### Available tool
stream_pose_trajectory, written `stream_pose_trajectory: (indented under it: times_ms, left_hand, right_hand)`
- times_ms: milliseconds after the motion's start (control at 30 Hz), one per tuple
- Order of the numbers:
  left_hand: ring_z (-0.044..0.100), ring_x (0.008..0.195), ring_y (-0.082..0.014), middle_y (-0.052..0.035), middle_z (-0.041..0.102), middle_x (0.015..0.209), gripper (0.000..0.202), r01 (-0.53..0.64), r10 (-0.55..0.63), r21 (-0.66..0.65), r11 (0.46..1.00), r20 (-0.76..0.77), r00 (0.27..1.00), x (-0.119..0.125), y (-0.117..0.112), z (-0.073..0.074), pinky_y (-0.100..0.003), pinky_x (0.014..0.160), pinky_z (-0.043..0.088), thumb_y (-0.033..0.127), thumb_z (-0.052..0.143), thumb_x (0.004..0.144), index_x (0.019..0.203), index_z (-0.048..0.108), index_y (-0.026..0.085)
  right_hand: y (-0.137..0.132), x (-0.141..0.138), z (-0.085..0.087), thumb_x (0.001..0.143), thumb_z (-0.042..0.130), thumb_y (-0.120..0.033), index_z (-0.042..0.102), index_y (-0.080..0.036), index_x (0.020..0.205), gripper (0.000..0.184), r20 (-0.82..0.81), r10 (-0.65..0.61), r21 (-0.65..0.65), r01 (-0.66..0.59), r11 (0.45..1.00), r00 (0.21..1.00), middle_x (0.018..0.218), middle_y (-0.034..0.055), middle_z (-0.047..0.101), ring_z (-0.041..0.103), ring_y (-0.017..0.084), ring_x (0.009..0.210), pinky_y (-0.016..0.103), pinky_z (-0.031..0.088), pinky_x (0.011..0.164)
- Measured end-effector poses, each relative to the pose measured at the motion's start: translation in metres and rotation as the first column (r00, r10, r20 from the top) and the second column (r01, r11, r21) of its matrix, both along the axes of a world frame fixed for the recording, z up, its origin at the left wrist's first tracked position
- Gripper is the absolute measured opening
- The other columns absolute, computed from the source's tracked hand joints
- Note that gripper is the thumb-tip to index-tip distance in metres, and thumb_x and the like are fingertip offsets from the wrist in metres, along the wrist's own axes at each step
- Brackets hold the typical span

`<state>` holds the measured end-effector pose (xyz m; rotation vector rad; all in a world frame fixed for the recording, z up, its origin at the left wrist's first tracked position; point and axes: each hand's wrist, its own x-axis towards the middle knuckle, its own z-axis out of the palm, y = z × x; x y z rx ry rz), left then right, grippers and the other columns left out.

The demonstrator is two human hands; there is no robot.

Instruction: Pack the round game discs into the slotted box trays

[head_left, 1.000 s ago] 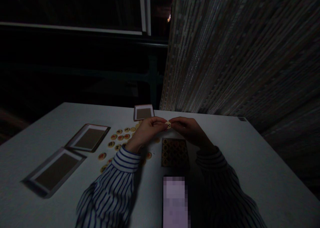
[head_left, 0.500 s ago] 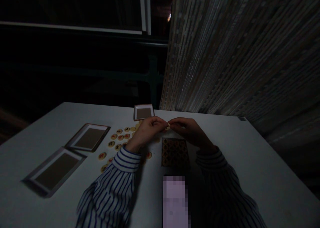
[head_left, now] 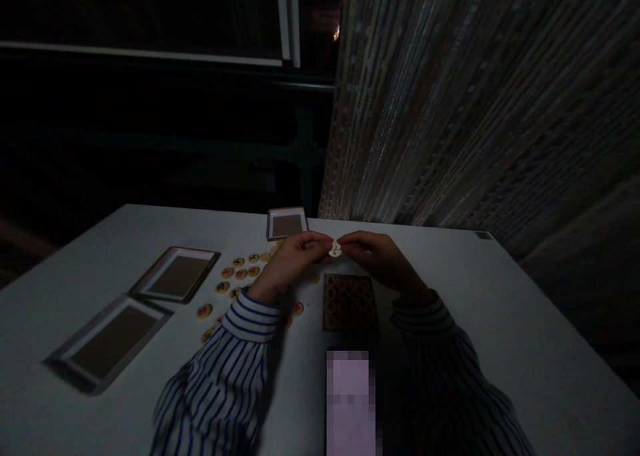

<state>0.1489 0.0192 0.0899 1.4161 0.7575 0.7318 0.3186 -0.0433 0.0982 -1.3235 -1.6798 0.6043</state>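
Note:
Between the fingertips of both hands is a round Chinese chess piece [head_left: 335,249], its dark-marked face turned toward me. My left hand [head_left: 295,259] pinches its left edge, and my right hand [head_left: 377,259] grips the right edge. Just below them on the table sits a small square box [head_left: 350,303] filled with rows of similar pieces, dim in shadow. Loose round pieces [head_left: 241,274] with red or dark characters lie scattered left of my left hand, some hidden behind my wrist and sleeve. One red-marked piece [head_left: 297,309] rests between my left forearm and the box.
The white table [head_left: 500,336] carries two open shallow trays [head_left: 150,289] at the left and a smaller one [head_left: 287,224] at the far edge. A phone with a blurred screen [head_left: 351,403] lies in front of me. A strand curtain [head_left: 425,109] hangs beyond the table.
The piece between my fingers has been raised slightly and tilted, so its face shows more fully. My hands otherwise keep nearly the same place.

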Motion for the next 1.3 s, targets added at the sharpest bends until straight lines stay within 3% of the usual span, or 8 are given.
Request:
stream_pose_trajectory:
  times_ms: [233, 467, 700, 1067, 1300]
  left_hand:
    - [0.062, 0.072, -0.013, -0.0031, 0.069, 0.077, 0.023, -0.021, 0.023, -0.045, 0.999, 0.04, 0.999, 0.003, 0.0, 0.0, -0.028, 0.075, 0.049, 0.031, 0.067, 0.066, 0.082, 0.067, 0.015]
    - [0.063, 0.074, -0.0141, -0.0048, 0.069, 0.079, 0.022, -0.002, 0.004, -0.024, 1.0, 0.058, 0.998, 0.002, 0.001, -0.003, -0.031, 0.079, 0.048, 0.031, 0.066, 0.068, 0.081, 0.067, 0.014]
    - [0.062, 0.074, -0.0139, -0.0052, 0.068, 0.08, 0.024, -0.044, 0.043, 0.016, 0.999, 0.036, 0.998, 0.001, 0.003, -0.008, -0.03, 0.077, 0.048, 0.033, 0.067, 0.066, 0.081, 0.067, 0.014]
    - [0.062, 0.071, -0.0142, -0.0046, 0.068, 0.075, 0.02, -0.029, 0.031, 0.068, 0.997, -0.024, 0.999, 0.007, 0.002, -0.011, -0.03, 0.075, 0.049, 0.03, 0.063, 0.069, 0.078, 0.066, 0.012]
    - [0.063, 0.072, -0.0141, -0.0053, 0.068, 0.077, 0.02, 0.013, -0.009, 0.063, 0.998, -0.057, 0.998, 0.007, 0.003, -0.012, -0.03, 0.076, 0.049, 0.028, 0.062, 0.07, 0.082, 0.064, 0.012]
  right_hand:
    - [-0.002, 0.004, -0.001, 0.076, 0.06, -0.026, 0.064, -0.02, 0.099, 0.024, 0.204, 0.037, 0.121, -0.062, 0.991, 0.978, 0.092, 0.0033, 0.066, 0.059, 0.014, 0.079, 0.029, 0.046, 0.074]
    - [0.0, 0.005, -0.002, 0.078, 0.059, -0.023, 0.062, -0.017, 0.099, 0.022, 0.405, -0.001, 0.254, -0.111, 0.961, 0.914, 0.087, 0.0052, 0.065, 0.057, 0.015, 0.081, 0.031, 0.045, 0.076]
    - [-0.001, 0.004, -0.005, 0.079, 0.058, -0.026, 0.06, -0.014, 0.1, 0.024, 0.467, -0.043, 0.281, -0.102, 0.954, 0.883, 0.088, 0.0065, 0.064, 0.057, 0.016, 0.081, 0.031, 0.044, 0.075]
    - [-0.001, 0.007, -0.007, 0.082, 0.054, -0.035, 0.06, -0.017, 0.102, 0.027, 0.619, -0.088, 0.194, -0.044, 0.98, 0.78, 0.091, 0.0049, 0.064, 0.055, 0.016, 0.084, 0.03, 0.036, 0.075]
    - [-0.002, 0.007, -0.006, 0.082, 0.052, -0.034, 0.06, -0.017, 0.1, 0.026, 0.642, -0.068, 0.177, -0.062, 0.982, 0.763, 0.089, 0.0047, 0.064, 0.055, 0.016, 0.083, 0.029, 0.035, 0.075]
